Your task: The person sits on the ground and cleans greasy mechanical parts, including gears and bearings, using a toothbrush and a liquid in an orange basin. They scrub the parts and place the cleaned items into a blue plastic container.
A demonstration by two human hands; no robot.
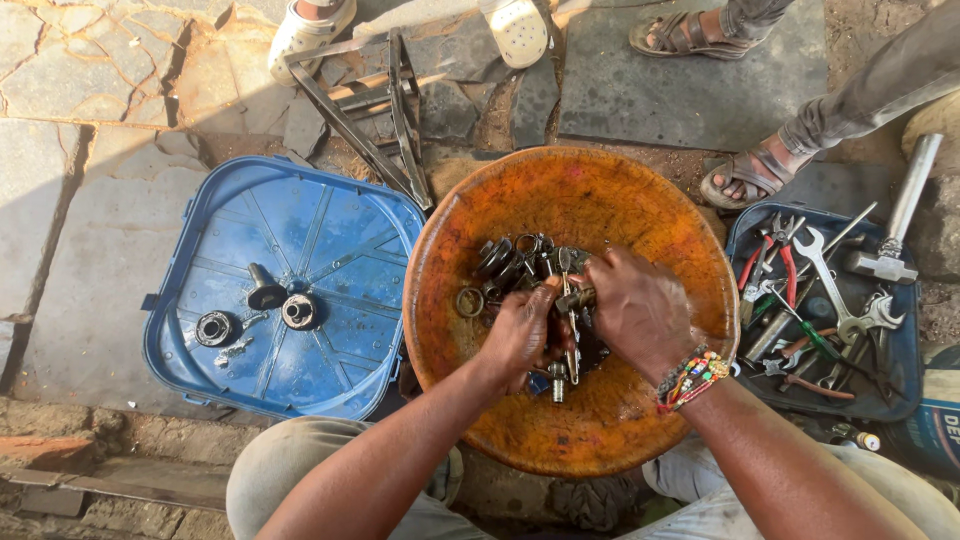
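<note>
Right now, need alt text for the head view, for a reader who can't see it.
Seen from above, a person's left hand and right hand handle small metal parts in a round orange basin on stone paving. A blue plastic lid to the left holds three dark round parts; a tray of hand tools sits to the right, with other people's sandalled feet beyond.

Bright daylight, warm and low, falls from the upper left. Sunlit paving stones [70, 60] glow pale at upper left, while soft shade covers the rest of the ground. The orange bowl [600, 190] shows a mild sheen. Focus is sharp in the centre; the edges bow slightly from the wide lens.
</note>
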